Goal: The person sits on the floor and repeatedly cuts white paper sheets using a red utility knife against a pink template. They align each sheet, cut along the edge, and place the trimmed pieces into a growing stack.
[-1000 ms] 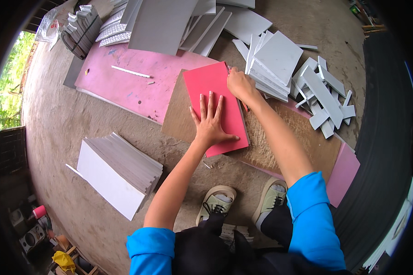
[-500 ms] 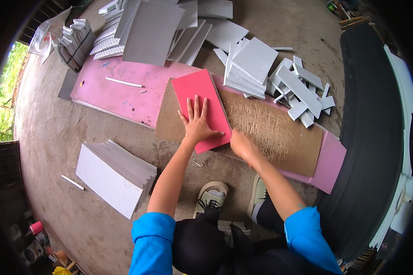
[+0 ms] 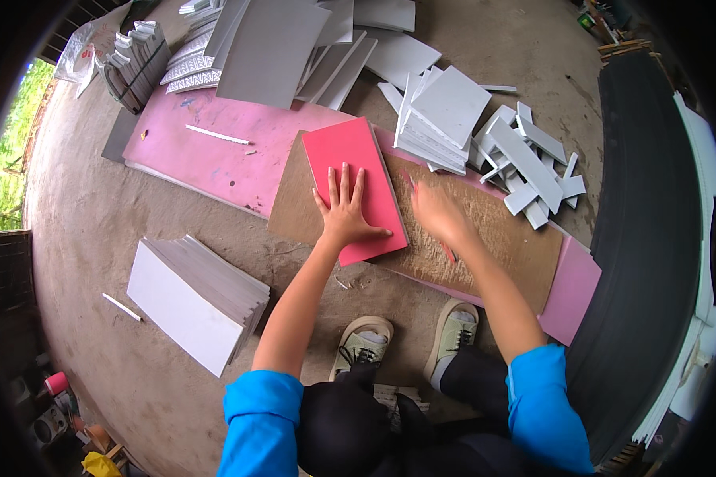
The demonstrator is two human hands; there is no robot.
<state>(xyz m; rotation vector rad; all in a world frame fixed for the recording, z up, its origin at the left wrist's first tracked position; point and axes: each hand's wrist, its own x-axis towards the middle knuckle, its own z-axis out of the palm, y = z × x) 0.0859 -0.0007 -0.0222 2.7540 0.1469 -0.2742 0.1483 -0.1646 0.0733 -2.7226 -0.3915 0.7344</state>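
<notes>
My left hand point(image 3: 345, 213) lies flat with spread fingers on a red rectangular board point(image 3: 375, 187). The board is set at a slant across a worn brown sheet point(image 3: 485, 230), whose surface is covered in scratches. Just right of the board's right edge, my right hand point(image 3: 439, 213) is closed around a slim red utility knife point(image 3: 449, 254). The knife's tail sticks out below the fist and its front end points up and away; the blade is too small to make out clearly.
A pink sheet point(image 3: 191, 147) lies under the brown one. Grey-white panels point(image 3: 266, 52) and a smaller stack point(image 3: 449, 107) stand beyond, with loose offcuts point(image 3: 525, 163) to the right. A white-topped stack point(image 3: 183, 306) sits left on the floor; black sheeting point(image 3: 640, 215) runs along the right.
My right hand has lifted away from the red board's edge and moved up and right with the knife. My left hand stays pressed on the board.
</notes>
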